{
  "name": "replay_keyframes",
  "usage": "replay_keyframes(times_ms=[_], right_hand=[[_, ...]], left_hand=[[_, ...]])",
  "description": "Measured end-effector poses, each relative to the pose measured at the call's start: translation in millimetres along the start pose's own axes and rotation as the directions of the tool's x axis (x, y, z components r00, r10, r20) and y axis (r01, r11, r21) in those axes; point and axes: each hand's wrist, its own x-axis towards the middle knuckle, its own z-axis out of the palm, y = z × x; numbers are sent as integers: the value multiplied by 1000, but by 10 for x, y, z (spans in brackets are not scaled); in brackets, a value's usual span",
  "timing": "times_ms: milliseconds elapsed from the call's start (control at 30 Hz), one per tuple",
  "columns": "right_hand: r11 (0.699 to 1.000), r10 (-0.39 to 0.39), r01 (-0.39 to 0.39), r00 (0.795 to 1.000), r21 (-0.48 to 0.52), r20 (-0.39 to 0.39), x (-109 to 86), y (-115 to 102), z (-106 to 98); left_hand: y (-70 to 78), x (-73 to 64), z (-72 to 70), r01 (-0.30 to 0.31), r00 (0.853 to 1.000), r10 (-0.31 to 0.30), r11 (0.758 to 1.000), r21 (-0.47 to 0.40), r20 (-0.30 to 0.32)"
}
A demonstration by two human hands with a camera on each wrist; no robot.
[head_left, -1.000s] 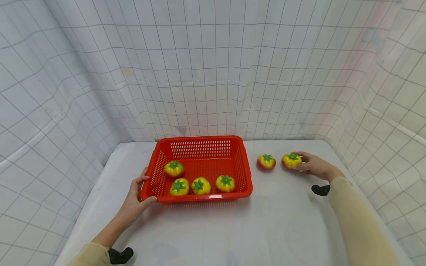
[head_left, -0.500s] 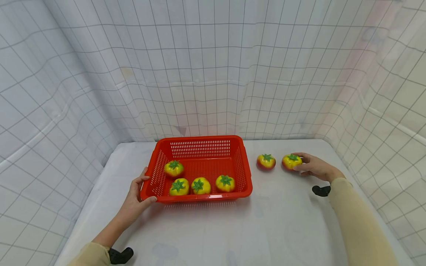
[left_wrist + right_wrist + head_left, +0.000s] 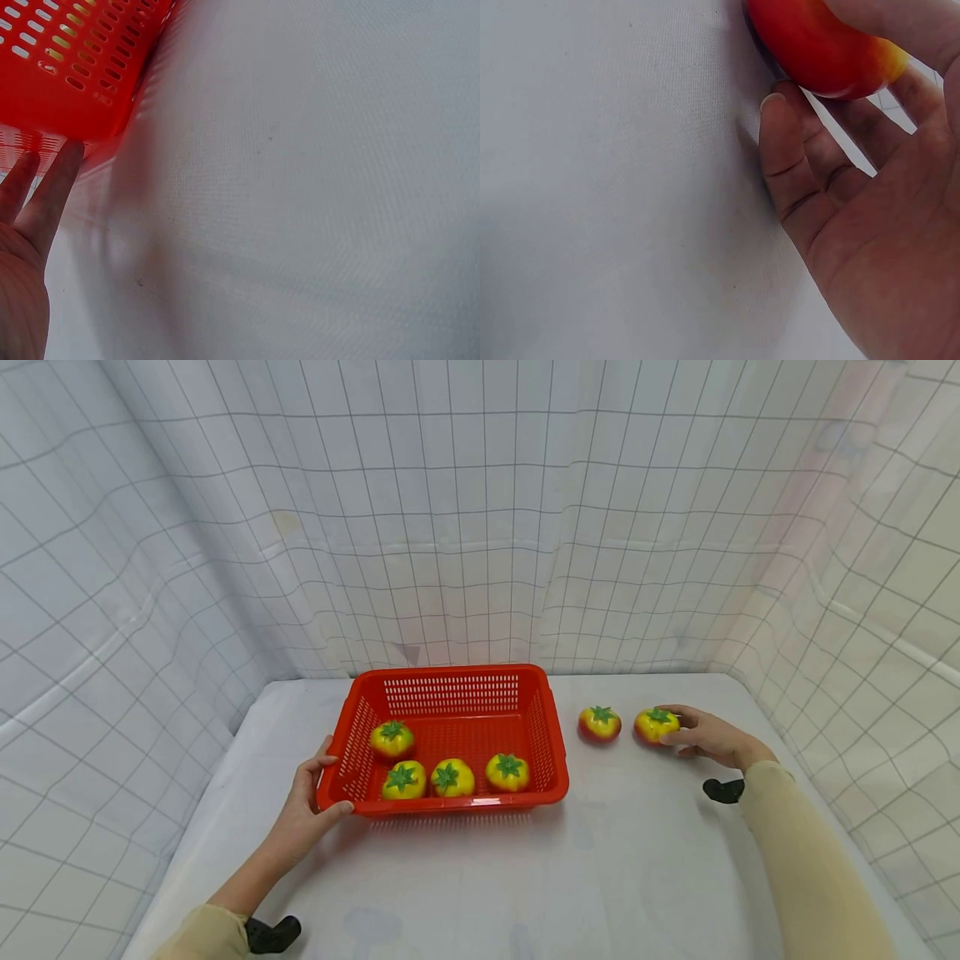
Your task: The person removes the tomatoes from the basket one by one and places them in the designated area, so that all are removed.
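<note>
My left hand [image 3: 303, 806] holds the front left corner of a red plastic basket [image 3: 442, 807], thumb at the front rim and fingers along the left side. In the left wrist view two straight fingers [image 3: 52, 187] touch the basket wall [image 3: 64, 97]. On the right, my right hand [image 3: 708, 737] grips a yellow-and-red tomato [image 3: 654, 727] with a green leafy top, thumb in front and fingers behind. The right wrist view has its red underside [image 3: 817, 52] close over the white cloth, lower fingers curled beside it. Another tomato [image 3: 599, 725] sits between that one and the basket.
Several like tomatoes [image 3: 452, 779] lie in the basket, mostly along its front and left. A white cloth [image 3: 480, 885] covers the table. White grid-patterned curtains [image 3: 480, 527] enclose the back and both sides. A dark device [image 3: 723, 790] sits at each wrist.
Almost nothing differs. The right hand and the tomato in it have shifted very slightly; the left hand and basket stay in place.
</note>
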Motion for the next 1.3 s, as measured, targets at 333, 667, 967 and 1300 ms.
replay_keyframes(times_ms=[333, 667, 967, 1300], right_hand=[[1000, -16, 16, 1000, -2, 2, -11, 10, 5], [1000, -13, 13, 1000, 2, -10, -7, 44, -6], [1000, -12, 12, 1000, -5, -1, -33, 46, -12], [999, 0, 0, 1000, -36, 4, -136, 24, -31]], left_hand=[[-7, 2, -1, -1, 1000, 1, 1000, -9, 5], [-6, 1, 1, -13, 1000, 13, 1000, -16, 4], [-10, 1, 3, 0, 1000, 0, 1000, -10, 2], [-34, 1, -7, -11, 1000, 11, 1000, -14, 7]])
